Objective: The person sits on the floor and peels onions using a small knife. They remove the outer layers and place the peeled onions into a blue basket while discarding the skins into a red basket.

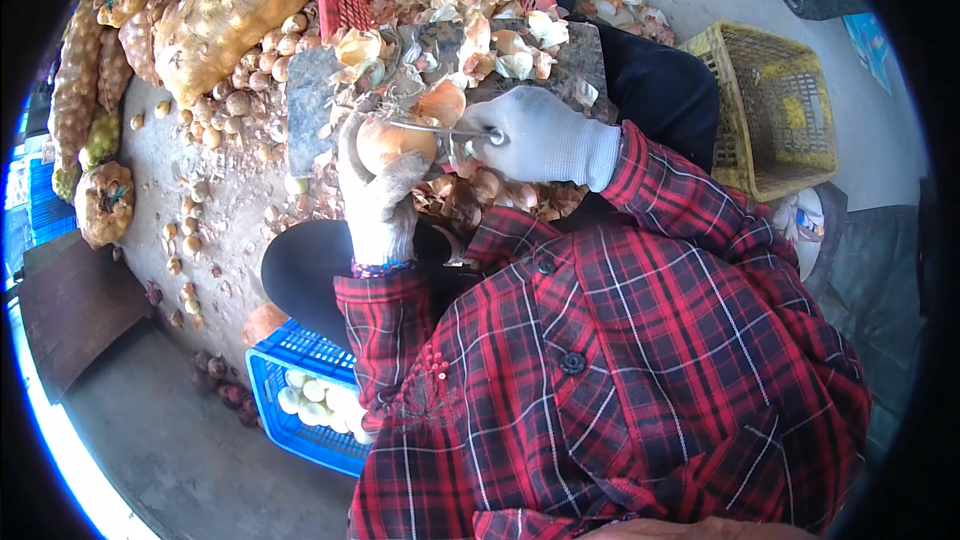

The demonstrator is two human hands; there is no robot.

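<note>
An unpeeled yellow onion (396,145) sits in my left hand (384,187), which wears a white knitted glove with its fingers wrapped around the bulb. My right hand (529,133), in a grey-white glove, grips a knife (442,129). The thin blade reaches left across the top of the onion, close to its stringy end. Behind both hands lies a worn dark board (311,116) strewn with dry onion skins (476,52). More brown peelings (495,191) are heaped just below the hands.
Beyond the board stands a red crate (345,0) filled with skins. A blue crate (300,446) holds peeled white onions (315,401). At right is a yellow crate (795,180). Mesh sacks of onions (232,15) and loose onions (238,103) occupy the floor at left.
</note>
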